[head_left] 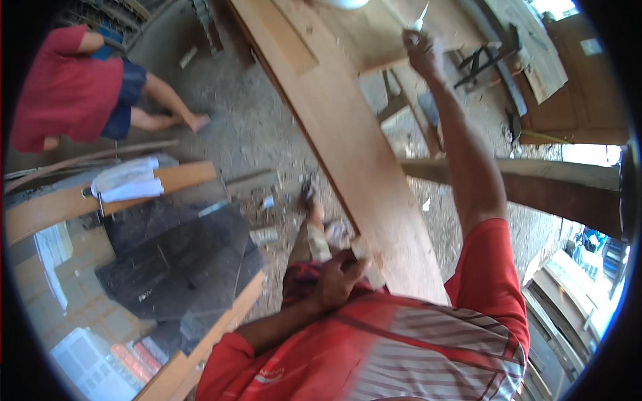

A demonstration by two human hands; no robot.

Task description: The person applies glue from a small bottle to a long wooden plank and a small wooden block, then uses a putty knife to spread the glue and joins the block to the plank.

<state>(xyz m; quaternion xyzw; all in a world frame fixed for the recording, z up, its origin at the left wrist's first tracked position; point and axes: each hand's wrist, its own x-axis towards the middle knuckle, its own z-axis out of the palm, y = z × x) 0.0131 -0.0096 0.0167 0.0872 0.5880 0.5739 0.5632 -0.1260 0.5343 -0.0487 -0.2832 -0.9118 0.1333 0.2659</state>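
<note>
My right arm reaches out to the far right, where my right hand is closed around a small white thing with a thin pointed tip; the fist hides the rest of it. Close to my body, my left hand is curled with its thumb up, gripping a small pale block-like piece beside the near end of a long brown wooden board. That board runs away from me toward the upper left, and its near end is right against my shirt.
At the left, another person in a red shirt bends over. A dark sheet-topped table with papers stands at lower left, a white cloth on its far edge. A thick wooden beam crosses at right; a brown panel stands behind.
</note>
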